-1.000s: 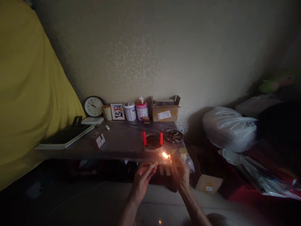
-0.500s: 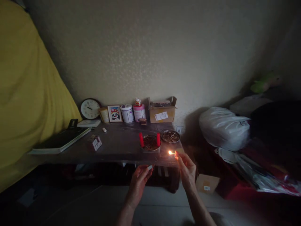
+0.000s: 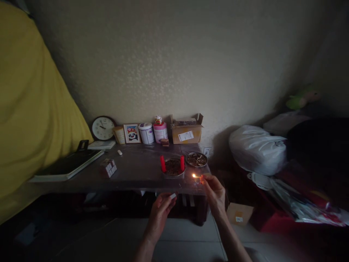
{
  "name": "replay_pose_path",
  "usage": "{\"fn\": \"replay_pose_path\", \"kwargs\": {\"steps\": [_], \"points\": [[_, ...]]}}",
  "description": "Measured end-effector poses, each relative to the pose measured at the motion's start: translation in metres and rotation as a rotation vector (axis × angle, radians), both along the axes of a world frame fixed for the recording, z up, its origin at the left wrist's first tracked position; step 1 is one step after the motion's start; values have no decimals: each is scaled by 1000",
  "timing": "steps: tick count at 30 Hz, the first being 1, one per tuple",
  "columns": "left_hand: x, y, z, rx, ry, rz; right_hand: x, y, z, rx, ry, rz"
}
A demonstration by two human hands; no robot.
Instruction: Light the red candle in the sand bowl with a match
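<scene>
A burning match point(image 3: 196, 176) is pinched between the thumb and fingers of my right hand point(image 3: 215, 191), its flame pointing left over the table's front edge. My left hand point(image 3: 161, 210), lower and in front of the table, is closed around a small matchbox point(image 3: 172, 196), of which only a pale end shows. Just beyond the flame, two red candles point(image 3: 163, 163) stand upright at either side of a round bowl point(image 3: 174, 176) of dark grainy matter; neither candle shows a flame. Right of it lies a dish point(image 3: 196, 165) holding several thin pale sticks.
Along the wall on the table point(image 3: 136, 163) stand a clock point(image 3: 103, 128), a framed picture point(image 3: 132, 133), two tubs point(image 3: 146, 134) and an open cardboard box point(image 3: 188, 136). A cube puzzle point(image 3: 109, 168) sits left. White bags point(image 3: 257, 149) are piled at right.
The flame on the match has become smaller. My right hand has shifted slightly left with the match. The whole view has moved a little; the left hand keeps its hold.
</scene>
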State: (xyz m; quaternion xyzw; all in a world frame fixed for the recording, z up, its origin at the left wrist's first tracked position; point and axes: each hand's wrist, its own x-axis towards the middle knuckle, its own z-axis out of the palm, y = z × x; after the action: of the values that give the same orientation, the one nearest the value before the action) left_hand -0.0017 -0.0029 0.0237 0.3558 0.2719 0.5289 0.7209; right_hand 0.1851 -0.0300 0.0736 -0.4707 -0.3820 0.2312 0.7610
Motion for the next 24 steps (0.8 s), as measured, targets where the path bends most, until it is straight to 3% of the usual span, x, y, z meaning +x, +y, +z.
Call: {"fn": "replay_pose_path", "kwargs": {"steps": [24], "points": [[0,1,2,-10,29,1,6,33,42,3,-45,56]]}}
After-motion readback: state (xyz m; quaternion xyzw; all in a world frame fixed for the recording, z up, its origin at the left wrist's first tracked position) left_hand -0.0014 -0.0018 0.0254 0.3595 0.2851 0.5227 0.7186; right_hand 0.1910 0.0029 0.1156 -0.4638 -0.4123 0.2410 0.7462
